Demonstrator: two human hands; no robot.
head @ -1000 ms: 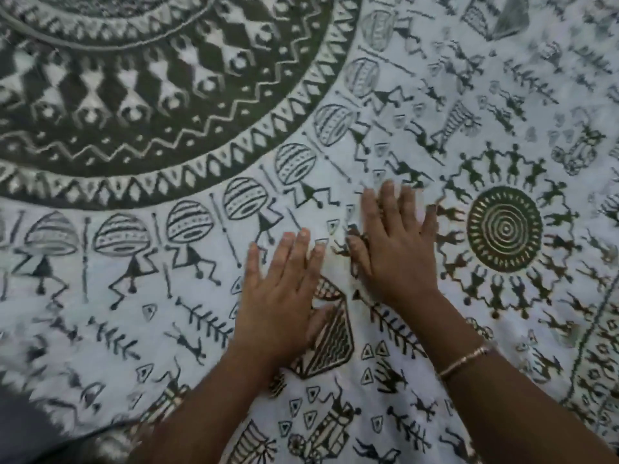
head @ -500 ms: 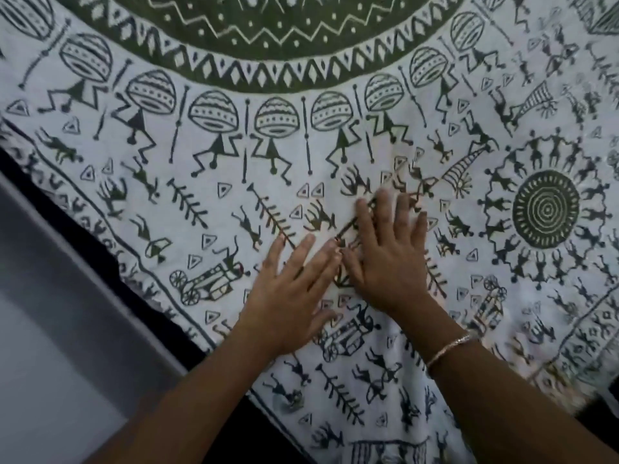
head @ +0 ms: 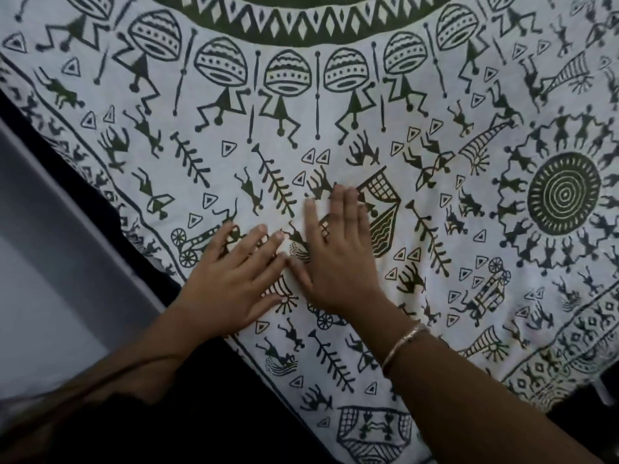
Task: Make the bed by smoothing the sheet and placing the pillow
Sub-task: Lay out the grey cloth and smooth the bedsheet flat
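A white sheet (head: 418,212) printed with dark green tribal figures and a large round motif covers the bed and fills most of the view. My left hand (head: 231,283) lies flat on it near its lower left edge, fingers straight and spread. My right hand (head: 335,252) presses flat beside it, fingers straight and pointing away from me, thumb close to the left fingertips. A thin bangle (head: 402,343) circles my right wrist. No pillow is in view.
The sheet's patterned border runs diagonally from upper left to the bottom middle, over a dark bed edge (head: 217,380). Beyond it lies a grey floor or wall (head: 50,262). At the lower right the sheet's corner (head: 542,376) hangs over a dark area.
Both hands have slid across the sheet toward its left edge, staying flat. The view has swung so the big round motif moved up and the bed's edge and grey floor came in.
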